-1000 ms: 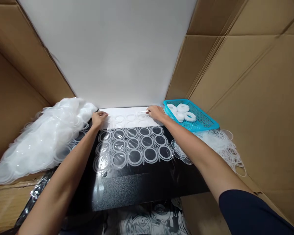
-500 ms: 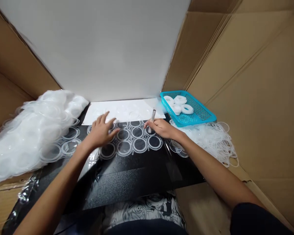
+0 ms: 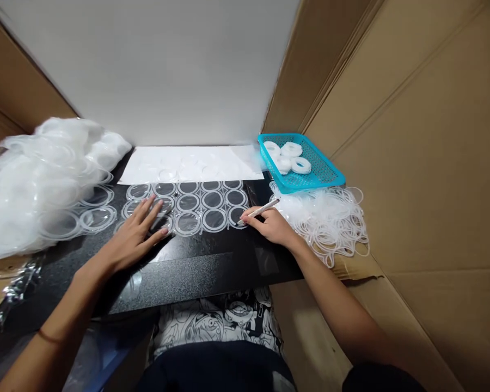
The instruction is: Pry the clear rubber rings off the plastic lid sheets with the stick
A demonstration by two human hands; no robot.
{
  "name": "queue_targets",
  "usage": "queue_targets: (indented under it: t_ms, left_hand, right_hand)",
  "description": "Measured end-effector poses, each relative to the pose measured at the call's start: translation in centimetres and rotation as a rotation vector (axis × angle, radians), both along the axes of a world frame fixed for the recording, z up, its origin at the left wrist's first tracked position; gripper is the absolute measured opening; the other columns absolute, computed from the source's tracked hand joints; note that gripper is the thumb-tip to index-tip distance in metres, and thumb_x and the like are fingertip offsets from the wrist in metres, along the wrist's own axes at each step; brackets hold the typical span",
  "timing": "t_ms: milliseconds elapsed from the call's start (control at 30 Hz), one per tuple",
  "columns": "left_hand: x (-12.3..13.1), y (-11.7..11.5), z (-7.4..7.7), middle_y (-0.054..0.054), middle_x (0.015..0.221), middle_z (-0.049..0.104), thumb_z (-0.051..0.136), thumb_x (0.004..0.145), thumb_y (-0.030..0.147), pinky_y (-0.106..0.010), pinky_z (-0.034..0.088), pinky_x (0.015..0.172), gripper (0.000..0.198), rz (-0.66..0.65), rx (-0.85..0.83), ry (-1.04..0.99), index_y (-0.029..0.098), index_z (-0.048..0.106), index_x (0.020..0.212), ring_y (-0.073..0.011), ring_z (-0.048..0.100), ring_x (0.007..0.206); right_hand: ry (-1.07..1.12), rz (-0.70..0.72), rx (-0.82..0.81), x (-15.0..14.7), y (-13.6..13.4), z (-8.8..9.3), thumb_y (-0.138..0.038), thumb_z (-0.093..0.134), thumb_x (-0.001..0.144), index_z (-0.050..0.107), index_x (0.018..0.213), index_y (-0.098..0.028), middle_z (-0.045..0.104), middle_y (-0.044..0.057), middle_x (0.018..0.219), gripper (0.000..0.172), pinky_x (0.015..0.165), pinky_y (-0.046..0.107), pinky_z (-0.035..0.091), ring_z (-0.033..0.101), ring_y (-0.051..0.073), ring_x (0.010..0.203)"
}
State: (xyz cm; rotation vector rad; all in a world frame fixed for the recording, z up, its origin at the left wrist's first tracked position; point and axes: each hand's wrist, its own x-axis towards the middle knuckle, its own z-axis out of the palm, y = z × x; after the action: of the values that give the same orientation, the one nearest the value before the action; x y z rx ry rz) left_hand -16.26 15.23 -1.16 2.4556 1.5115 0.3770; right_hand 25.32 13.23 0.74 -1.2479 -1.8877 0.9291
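Left hand (image 3: pixel 134 233) has lowered, open, onto the ring sheet (image 3: pixel 188 212).
Right hand (image 3: pixel 273 224) pinches a slim tool (image 3: pixel 265 207), tip left of grip; apparent ring-work wants steadiness.

two hands (image 3: pixel 131 237) (image 3: pixel 275 226), one pen-like tool (image 3: pixel 265 207), one basket (image 3: pixel 326 173), four ring stacks (image 3: pixel 283 165)

The left hand (image 3: pixel 131 238) is palm down, fingers (image 3: pixel 151 214) spread, left forearm (image 3: pixel 67 305) slanting inward; the right hand (image 3: pixel 274 224) is curled into a pinch, right forearm (image 3: pixel 330 302) angled diagonally.
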Motion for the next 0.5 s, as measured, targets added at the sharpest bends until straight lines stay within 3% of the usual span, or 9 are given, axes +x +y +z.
queue_targets:
  t_ms: [233,333,400,500]
  left_hand:
    - [-4.0,-0.3,-1.0,0.004,0.175,0.024,0.035,0.103,0.057,-0.054,0.021,0.13,0.065,0.105,0.0,0.108,0.033,0.029,0.164,-0.0258,0.025,0.161]
    - [-4.4,-0.2,-0.3,0.002,0.173,0.03,0.039,0.101,0.055,-0.055,0.024,0.129,0.062,0.104,-0.011,0.095,0.031,0.038,0.159,-0.0274,0.03,0.159]
    - [-3.0,-0.5,0.9,-0.002,0.169,0.039,0.044,0.099,0.054,-0.056,0.025,0.128,0.058,0.112,0.051,0.056,0.027,0.05,0.149,-0.0313,0.033,0.157]
    - [2.5,-2.3,2.9,-0.007,0.159,0.05,0.049,0.099,0.053,-0.054,0.032,0.126,0.046,0.136,0.187,-0.073,0.025,0.062,0.133,-0.0334,0.041,0.15]
  right_hand:
    - [-0.012,0.073,-0.073,0.1,-0.6,0.9,-0.04,0.06,0.1,0.072,0.082,-0.021,0.075,0.002,0.083,0.029,0.083,0.032,0.052,0.07,0.019,0.079]
    - [-0.006,0.073,-0.066,0.2,-0.2,1.7,-0.04,0.06,0.1,0.073,0.083,-0.02,0.077,0.002,0.086,0.029,0.084,0.032,0.052,0.071,0.019,0.083]
    - [-0.019,0.059,-0.03,0.1,0.3,2.2,-0.039,0.06,0.1,0.074,0.086,-0.02,0.078,0.004,0.093,0.027,0.086,0.033,0.052,0.072,0.02,0.087]
    - [-0.103,0.114,-0.022,0.1,0.8,2.3,-0.035,0.065,0.096,0.075,0.091,-0.021,0.079,0.003,0.095,0.017,0.086,0.033,0.052,0.072,0.02,0.088]
